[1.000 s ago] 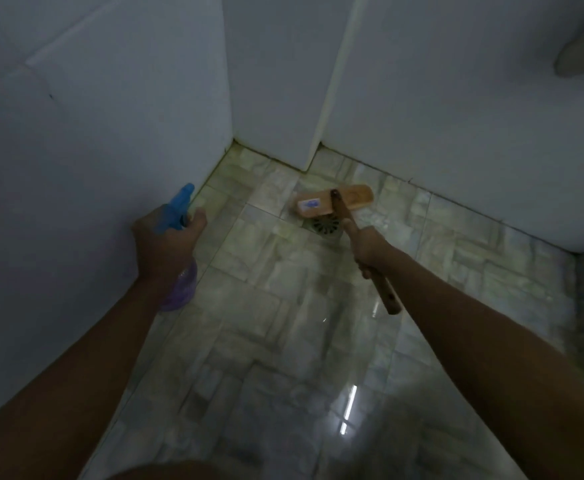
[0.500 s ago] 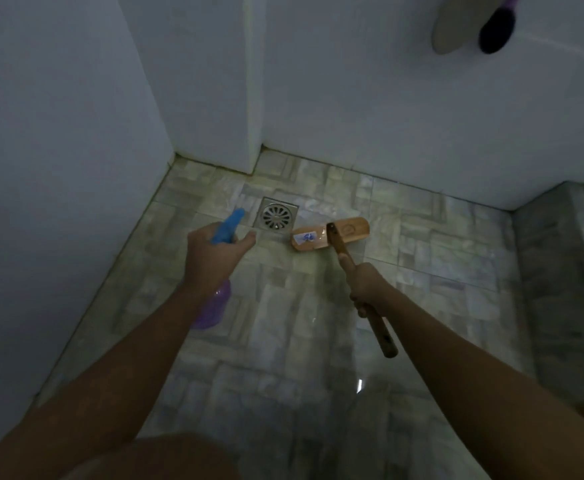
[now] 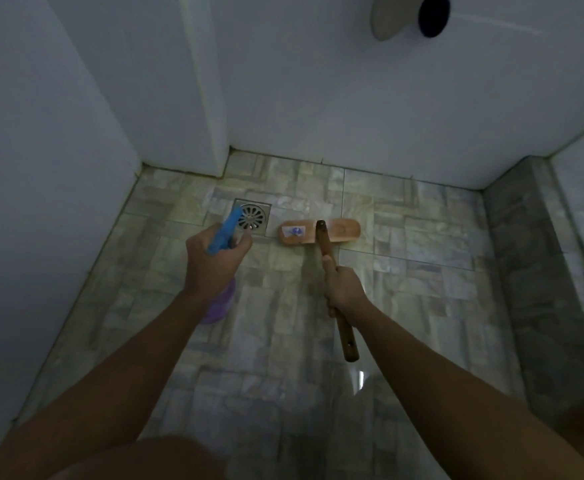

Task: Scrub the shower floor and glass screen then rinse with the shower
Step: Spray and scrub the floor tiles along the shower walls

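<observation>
A spray bottle (image 3: 218, 271) is gripped in the left hand (image 3: 211, 263), nozzle toward the drain (image 3: 252, 216). The brush (image 3: 320, 232), on the tiled floor (image 3: 283, 358) right of the drain, is held by its handle in the right hand's (image 3: 344, 291) closed fingers (image 3: 328, 268).

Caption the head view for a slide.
Left hand aims blue-nozzled purple spray bottle; right hand holds wooden scrub brush on tiled floor.

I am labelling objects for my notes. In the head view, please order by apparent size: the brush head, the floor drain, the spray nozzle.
1. Wooden brush head, clearly widest.
2. Floor drain and blue spray nozzle: they look alike in size; the nozzle is nearer the camera, so I leave them unranked.
</observation>
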{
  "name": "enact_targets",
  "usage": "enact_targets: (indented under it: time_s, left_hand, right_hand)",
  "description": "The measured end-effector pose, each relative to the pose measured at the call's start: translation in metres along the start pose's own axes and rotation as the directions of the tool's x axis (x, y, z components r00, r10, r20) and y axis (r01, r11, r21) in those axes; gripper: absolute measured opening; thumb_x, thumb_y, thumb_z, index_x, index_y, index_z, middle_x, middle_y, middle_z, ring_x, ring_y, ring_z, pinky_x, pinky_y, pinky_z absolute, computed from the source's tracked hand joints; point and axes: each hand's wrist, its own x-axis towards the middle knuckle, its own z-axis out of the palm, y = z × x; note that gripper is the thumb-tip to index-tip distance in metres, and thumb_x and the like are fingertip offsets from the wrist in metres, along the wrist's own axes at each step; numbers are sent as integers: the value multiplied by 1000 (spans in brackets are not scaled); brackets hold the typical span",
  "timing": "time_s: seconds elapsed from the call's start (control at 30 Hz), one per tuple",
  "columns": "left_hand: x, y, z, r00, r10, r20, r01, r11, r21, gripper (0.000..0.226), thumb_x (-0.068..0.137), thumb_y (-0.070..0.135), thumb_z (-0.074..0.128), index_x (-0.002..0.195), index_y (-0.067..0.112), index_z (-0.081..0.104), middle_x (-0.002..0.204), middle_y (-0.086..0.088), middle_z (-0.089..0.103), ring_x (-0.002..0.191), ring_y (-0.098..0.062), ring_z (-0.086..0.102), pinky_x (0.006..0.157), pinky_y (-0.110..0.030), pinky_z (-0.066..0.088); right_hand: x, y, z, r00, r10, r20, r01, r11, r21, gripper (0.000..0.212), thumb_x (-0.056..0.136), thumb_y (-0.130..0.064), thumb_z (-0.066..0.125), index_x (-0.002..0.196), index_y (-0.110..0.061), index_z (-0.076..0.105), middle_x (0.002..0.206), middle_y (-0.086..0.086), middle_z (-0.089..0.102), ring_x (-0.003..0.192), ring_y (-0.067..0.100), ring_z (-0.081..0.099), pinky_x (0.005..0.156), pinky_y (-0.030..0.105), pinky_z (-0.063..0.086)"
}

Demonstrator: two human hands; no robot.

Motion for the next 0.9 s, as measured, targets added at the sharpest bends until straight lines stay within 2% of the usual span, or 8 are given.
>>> enact_targets:
  time_s: [0.13,0.3,0.43,0.5,0.6,0.73,0.83,0.9]
  left_hand:
    - [-2,2,1,997,74,6,-74,996,39,30,87,23,76,68,5,62,56,-7,58,49,-22,58,49,-33,50]
    - [0,1,4,997,79,1,-79,996,45,29,87,19,77,66,6,61,56,-5,57,48,-19,56,49,-31,47]
    - [0,1,4,994,105,31,-106,993,54,29,88,19,76,67,7,61,57,-3,57,48,-15,56,48,-28,48]
    - [1,2,4,994,103,39,-105,993,53,29,88,19,76,67,7,61,57,-3,57,47,-15,55,48,-28,48]
    - [0,6,1,994,85,62,-88,995,45,30,87,17,76,64,7,59,55,-2,55,46,-10,51,49,-29,46]
    - [3,36,-22,994,71,89,-76,996,50,29,85,14,76,64,5,59,54,-5,55,46,-13,50,50,-23,44]
    - [7,73,-49,999,-6,50,4,999,48,30,83,14,76,61,6,56,54,-4,53,47,-8,46,51,-21,40]
    - [14,115,-75,997,-46,59,43,998,50,31,83,15,76,61,6,55,54,-5,52,49,-8,46,51,-22,39]
  right_hand:
    - [1,-1,0,990,-84,-115,99,986,137,52,101,-57,34,76,-16,53,55,0,47,41,15,45,41,26,40]
    - [12,17,-2,990,0,-144,16,994,111,54,102,-55,33,74,-13,52,59,6,50,44,21,50,45,30,45]
    - [15,10,-2,959,-153,-237,184,977,112,53,98,-63,32,71,-22,52,58,-1,50,50,19,49,50,33,45]
    - [18,7,-2,953,-177,-247,203,976,84,53,98,-64,31,73,-22,52,60,-2,51,53,19,51,51,35,46]
    - [25,6,-4,990,-37,-136,41,999,27,58,100,-61,31,77,-14,56,62,3,54,52,20,53,49,31,46]
    - [10,-27,-9,986,157,-53,-142,965,221,54,102,-55,34,76,-11,52,57,5,46,42,17,43,39,23,37]
    - [-32,-59,-15,986,169,-8,-151,900,410,50,102,-57,33,75,-16,45,52,0,37,35,13,34,37,21,32]
    - [-77,-83,-26,986,164,-9,-140,868,476,49,102,-58,33,80,-16,46,51,-1,35,34,12,33,36,22,31]
